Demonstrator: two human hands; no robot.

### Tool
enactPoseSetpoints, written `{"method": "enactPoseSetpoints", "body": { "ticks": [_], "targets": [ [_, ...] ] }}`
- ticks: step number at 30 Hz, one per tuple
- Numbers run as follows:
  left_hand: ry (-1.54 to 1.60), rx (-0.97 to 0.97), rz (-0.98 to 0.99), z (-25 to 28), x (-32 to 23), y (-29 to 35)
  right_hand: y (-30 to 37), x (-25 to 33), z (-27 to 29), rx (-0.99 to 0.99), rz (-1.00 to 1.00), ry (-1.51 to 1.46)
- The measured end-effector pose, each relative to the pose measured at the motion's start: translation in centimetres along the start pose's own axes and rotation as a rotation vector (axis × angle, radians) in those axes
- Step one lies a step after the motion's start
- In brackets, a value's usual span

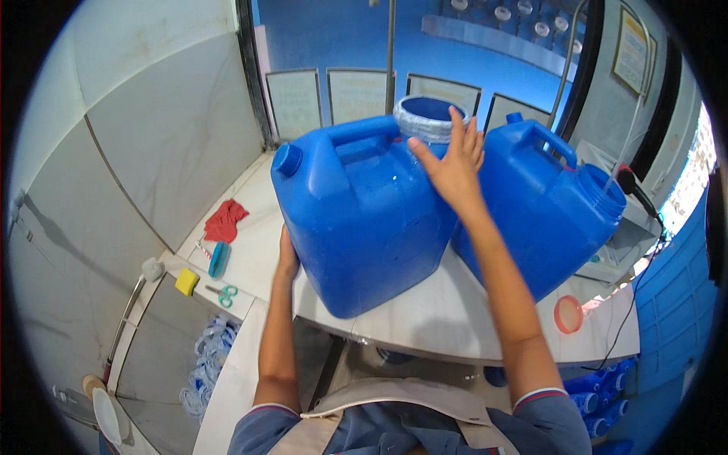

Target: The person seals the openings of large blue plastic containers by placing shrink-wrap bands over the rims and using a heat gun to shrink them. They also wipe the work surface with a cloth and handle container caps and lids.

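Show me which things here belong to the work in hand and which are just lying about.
In the work:
blue jug
left hand on its side
right hand at its wide mouth
perhaps the other blue jug

Apparently lying about:
red cloth
blue brush
yellow sponge
scissors

From here I can't make out most of the left hand's (287,260) fingers, hidden by the nearer blue jerrycan (356,227). The framed wall notice (634,53) is too small for me to read; the lower edge crops the dark shirt (379,431).
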State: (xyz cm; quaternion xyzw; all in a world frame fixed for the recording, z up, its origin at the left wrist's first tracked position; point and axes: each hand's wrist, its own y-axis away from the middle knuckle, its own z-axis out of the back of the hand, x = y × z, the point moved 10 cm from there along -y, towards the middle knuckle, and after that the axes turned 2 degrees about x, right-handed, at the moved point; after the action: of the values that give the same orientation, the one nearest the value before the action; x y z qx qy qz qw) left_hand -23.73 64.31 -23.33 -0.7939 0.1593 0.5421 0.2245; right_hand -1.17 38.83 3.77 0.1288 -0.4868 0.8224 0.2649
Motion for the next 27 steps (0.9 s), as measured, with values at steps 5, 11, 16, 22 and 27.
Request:
{"method": "enactPoseSetpoints", "body": {
  "ticks": [5,11,16,22,27],
  "targets": [
    [0.174,-0.111,0.019,-4.8,-1.0,6.2,-2.6,-2.9,-1.6,0.061,0.114,-0.197],
    [0.020,-0.205,-0.035,-12.6,-1.0,18.0,-6.2,-2.8,-6.8,0.565,0.237,-0.776],
    [0.013,-0.326,-0.083,-14.3,0.2,19.8,-5.3,-2.3,-7.1,0.687,0.103,-0.844],
    [-0.516,-0.691,-0.679,-14.4,-11.1,23.0,9.4,-5.8,2.6,0.791,0.043,-1.168],
    [-1.257,-0.473,-0.477,-29.3,-25.6,22.0,25.1,-13.2,15.7,1.438,0.563,-0.714]
  ]
}}
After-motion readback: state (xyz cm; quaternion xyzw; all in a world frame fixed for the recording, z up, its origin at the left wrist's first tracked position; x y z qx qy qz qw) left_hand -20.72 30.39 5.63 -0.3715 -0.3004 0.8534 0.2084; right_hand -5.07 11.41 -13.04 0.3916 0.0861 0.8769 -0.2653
